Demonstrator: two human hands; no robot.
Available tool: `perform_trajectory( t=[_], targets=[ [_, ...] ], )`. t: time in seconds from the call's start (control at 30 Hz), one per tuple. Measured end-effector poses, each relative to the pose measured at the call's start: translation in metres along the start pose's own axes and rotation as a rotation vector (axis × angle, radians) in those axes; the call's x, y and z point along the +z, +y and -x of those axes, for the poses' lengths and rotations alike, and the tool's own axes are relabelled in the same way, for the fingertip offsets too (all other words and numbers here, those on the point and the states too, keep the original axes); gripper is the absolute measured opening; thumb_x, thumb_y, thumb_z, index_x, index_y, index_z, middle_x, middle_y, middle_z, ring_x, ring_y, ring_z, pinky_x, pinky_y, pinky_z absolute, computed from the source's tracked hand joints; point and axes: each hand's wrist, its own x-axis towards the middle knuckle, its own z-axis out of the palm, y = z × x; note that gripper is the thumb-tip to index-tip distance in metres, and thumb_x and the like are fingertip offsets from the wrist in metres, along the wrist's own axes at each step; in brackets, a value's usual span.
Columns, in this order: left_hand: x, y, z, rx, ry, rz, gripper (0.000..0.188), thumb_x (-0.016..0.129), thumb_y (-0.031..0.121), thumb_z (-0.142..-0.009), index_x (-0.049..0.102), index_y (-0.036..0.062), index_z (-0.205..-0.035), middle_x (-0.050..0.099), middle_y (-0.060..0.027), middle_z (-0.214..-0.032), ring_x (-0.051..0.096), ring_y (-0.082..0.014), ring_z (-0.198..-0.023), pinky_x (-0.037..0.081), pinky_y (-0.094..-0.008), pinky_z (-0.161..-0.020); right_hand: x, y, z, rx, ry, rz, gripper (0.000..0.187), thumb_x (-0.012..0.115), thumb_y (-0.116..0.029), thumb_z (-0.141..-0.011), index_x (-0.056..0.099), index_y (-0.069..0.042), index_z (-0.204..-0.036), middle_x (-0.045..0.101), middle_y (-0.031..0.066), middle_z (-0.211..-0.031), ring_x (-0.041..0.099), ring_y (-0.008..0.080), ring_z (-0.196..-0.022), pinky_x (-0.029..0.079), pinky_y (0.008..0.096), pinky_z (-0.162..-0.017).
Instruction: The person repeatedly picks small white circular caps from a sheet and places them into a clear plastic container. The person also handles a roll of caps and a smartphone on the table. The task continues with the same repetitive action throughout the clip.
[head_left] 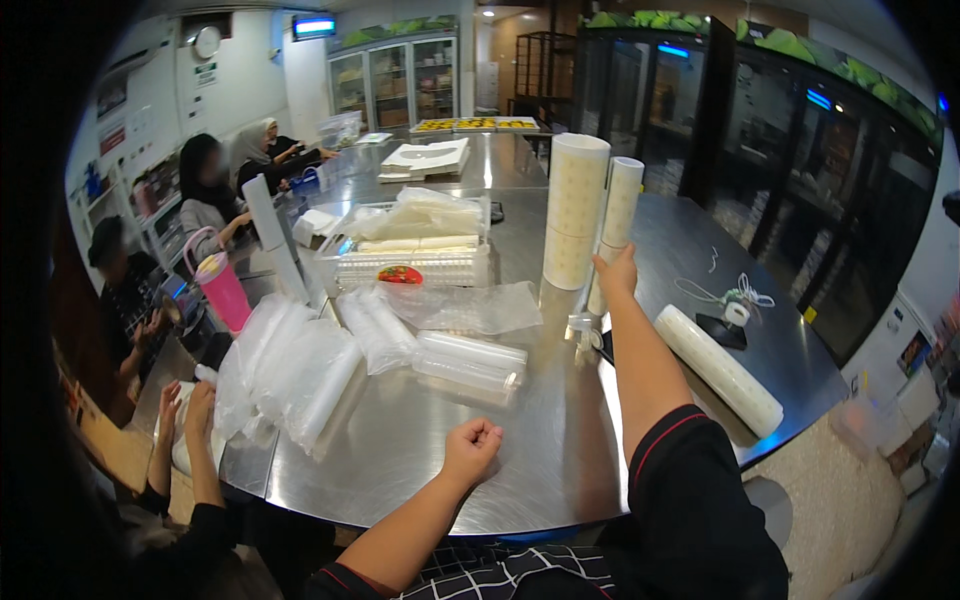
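Observation:
My right hand (618,270) reaches forward and is closed round the lower part of a slim upright roll (622,200), cream-coloured with a faint printed pattern. Just left of it stands a thicker, taller patterned roll (577,210) with a hollow top. My left hand (472,450) is curled into a loose fist low over the steel table (400,470); nothing shows in it. The nearest thing to that hand is a stack of clear plastic containers (470,365). Beside the foot of the rolls is a small clear object (583,328), too small to make out.
Bags of plastic containers (290,370) and a filled plastic basket (410,250) stand left of centre, near a pink tumbler (222,290). Another patterned roll (720,370) lies at the right, by a white cord (740,293). A co-worker's hands (185,410) are at the near left; other people sit along the left side.

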Motion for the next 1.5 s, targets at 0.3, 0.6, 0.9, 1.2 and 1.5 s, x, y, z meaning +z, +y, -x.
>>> perform_trajectory(
  t=[0.3, 0.6, 0.9, 1.2, 1.5],
  targets=[
    [0.001, 0.001, -0.006, 0.072, 0.018, -0.010, 0.026, 0.067, 0.013, -0.088, 0.055, 0.0044, -0.066, 0.039, 0.0090, -0.056, 0.032, -0.0028, -0.054, 0.027, -0.0235, -0.049, -0.036, 0.014, 0.123, -0.031, -0.116, 0.362, 0.078, 0.064, -0.053, -0.084, 0.038, -0.008, -0.143, 0.048, 0.0235, -0.135, 0.044, 0.0416, -0.126, 0.040, 0.0508, -0.101],
    [0.000, -0.013, -0.009, 0.129, 0.070, -0.064, 0.025, 0.064, 0.011, -0.088, 0.052, 0.0045, -0.066, 0.041, 0.0067, -0.056, 0.036, -0.0036, -0.054, 0.030, -0.0248, -0.049, -0.025, -0.002, 0.147, -0.173, -0.305, -0.025, 0.062, 0.076, -0.026, -0.076, 0.054, -0.016, -0.134, 0.065, 0.0221, -0.115, 0.065, 0.0367, -0.100, 0.051, 0.0405, -0.088],
    [0.000, -0.006, -0.008, 0.119, 0.057, -0.146, 0.021, 0.063, 0.009, -0.085, 0.055, 0.0013, -0.067, 0.041, 0.0067, -0.056, 0.036, -0.0030, -0.055, 0.031, -0.0236, -0.050, -0.067, -0.034, 0.196, -0.386, -0.344, 0.415, 0.105, 0.069, -0.055, -0.079, 0.009, -0.019, -0.156, 0.025, 0.0223, -0.155, 0.020, 0.0440, -0.142, 0.020, 0.0655, -0.109],
    [0.001, -0.015, -0.011, 0.113, 0.053, -0.158, 0.019, 0.063, 0.010, -0.085, 0.056, 0.0017, -0.069, 0.041, 0.0061, -0.057, 0.037, -0.0043, -0.055, 0.032, -0.0244, -0.051, -0.291, 0.101, 0.152, 0.117, -0.361, 0.900, 0.084, 0.069, -0.053, -0.079, 0.040, -0.011, -0.146, 0.048, 0.0195, -0.138, 0.043, 0.0383, -0.131, 0.023, 0.0608, -0.111],
    [0.005, -0.001, 0.000, 0.185, 0.056, -0.206, 0.021, 0.061, 0.009, -0.087, 0.053, 0.0012, -0.069, 0.040, 0.0041, -0.056, 0.036, -0.0054, -0.055, 0.032, -0.0257, -0.050, -0.362, 0.100, 0.222, -0.021, -0.511, 0.554, 0.095, 0.081, -0.050, -0.069, 0.043, -0.002, -0.141, 0.049, 0.0297, -0.136, 0.052, 0.0446, -0.121, 0.043, 0.0453, -0.101]
  ],
)
